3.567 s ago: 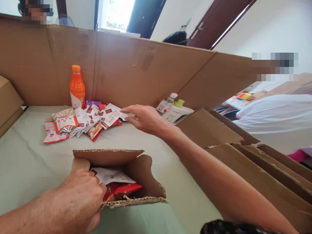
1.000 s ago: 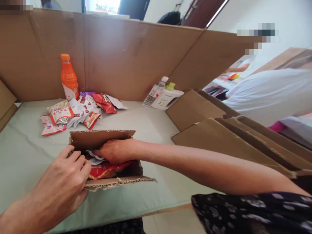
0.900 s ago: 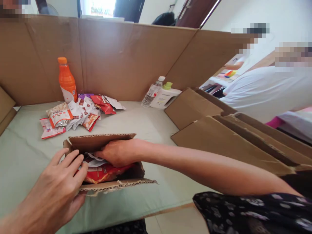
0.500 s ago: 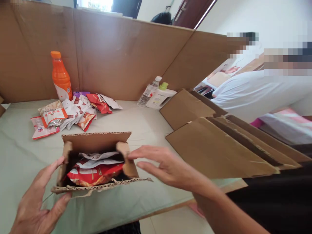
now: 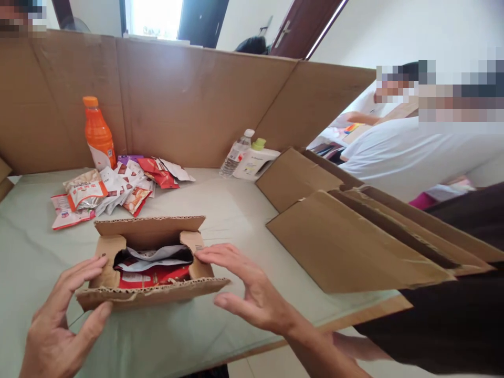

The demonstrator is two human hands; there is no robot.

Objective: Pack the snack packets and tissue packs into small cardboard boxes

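A small cardboard box stands on the cloth-covered table with its long front and back flaps raised. Inside lie red and white snack packets, partly hidden by the two short side flaps folded inward. My left hand is spread at the box's left end, fingertips on the left flap and thumb by the front flap. At the right end, my right hand has its fingers stretched onto the right flap, the thumb held apart.
Behind the box lies a pile of snack packets beside an orange bottle. A clear water bottle and a white jug stand near the cardboard wall. Open cardboard boxes sit right; people work beyond.
Both short side flaps have been pushed from upright to folded inward over the packets. My fingers have moved inward with them.
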